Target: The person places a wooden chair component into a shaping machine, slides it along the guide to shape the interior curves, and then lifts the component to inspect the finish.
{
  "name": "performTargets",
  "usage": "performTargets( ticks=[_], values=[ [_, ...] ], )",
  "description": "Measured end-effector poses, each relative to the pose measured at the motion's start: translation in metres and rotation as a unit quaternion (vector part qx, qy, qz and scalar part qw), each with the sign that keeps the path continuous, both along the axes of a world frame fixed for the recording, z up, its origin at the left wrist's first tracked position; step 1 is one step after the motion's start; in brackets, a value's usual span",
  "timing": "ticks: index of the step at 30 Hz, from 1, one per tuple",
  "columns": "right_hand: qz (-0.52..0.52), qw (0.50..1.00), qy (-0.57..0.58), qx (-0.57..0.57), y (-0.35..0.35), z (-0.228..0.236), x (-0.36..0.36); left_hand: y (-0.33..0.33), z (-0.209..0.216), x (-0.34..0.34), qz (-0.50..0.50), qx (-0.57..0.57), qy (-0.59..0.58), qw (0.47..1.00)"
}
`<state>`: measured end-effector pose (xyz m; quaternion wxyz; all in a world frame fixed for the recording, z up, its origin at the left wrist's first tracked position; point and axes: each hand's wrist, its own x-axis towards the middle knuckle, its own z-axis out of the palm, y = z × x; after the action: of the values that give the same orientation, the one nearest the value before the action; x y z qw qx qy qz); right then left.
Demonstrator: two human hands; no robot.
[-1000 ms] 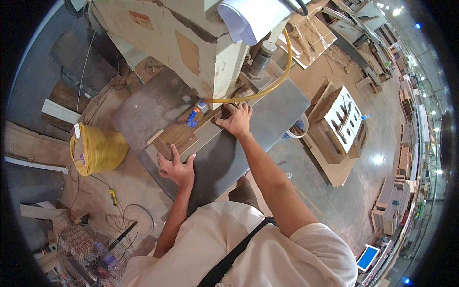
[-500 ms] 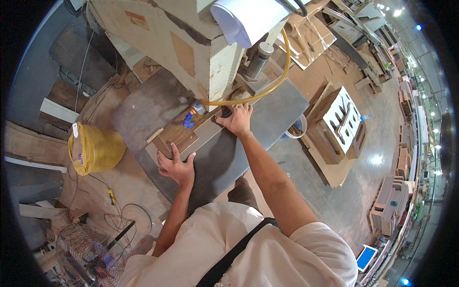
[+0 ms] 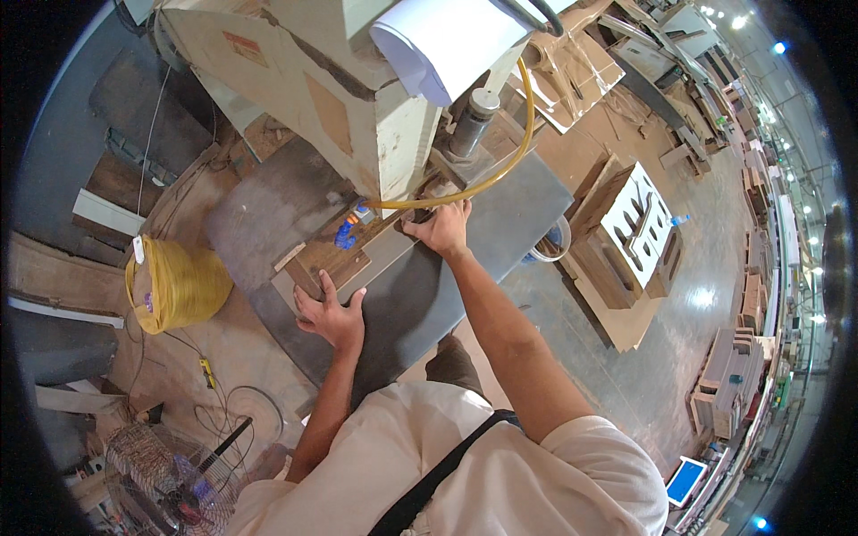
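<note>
A long brown wooden piece lies on a paler strip of board on the grey machine table. At its near left end my left hand rests with fingers spread, fingertips on the wood and thumb held apart. My right hand curls over the far right end, around a dark block whose shape I cannot make out. Between the hands, a blue segmented nozzle with an orange joint points down at the wood, close beside the pale machine column. Any cutter there is hidden.
A yellow hose arcs over my right hand. White paper hangs on the machine. Left stand a yellow sack and a wire-caged fan; cables lie on the floor. Right are a bucket and stacked wooden parts.
The view has shifted a little. Both hands and the wood have slid slightly to the right past the machine column and blue nozzle. Their hold looks the same.
</note>
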<state>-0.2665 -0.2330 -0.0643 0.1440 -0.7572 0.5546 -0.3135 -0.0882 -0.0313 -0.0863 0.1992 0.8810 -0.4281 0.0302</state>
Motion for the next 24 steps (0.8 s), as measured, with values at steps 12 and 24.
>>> performTargets(
  ticks=[12, 24],
  values=[
    [0.012, 1.0, -0.011, 0.012, -0.008, 0.004, -0.006, -0.007, -0.004, -0.006, 0.001, -0.002, -0.005, 1.0],
    [0.012, 1.0, -0.009, 0.006, -0.016, 0.002, -0.015, -0.016, -0.001, -0.014, -0.007, -0.014, 0.008, 1.0]
  ],
)
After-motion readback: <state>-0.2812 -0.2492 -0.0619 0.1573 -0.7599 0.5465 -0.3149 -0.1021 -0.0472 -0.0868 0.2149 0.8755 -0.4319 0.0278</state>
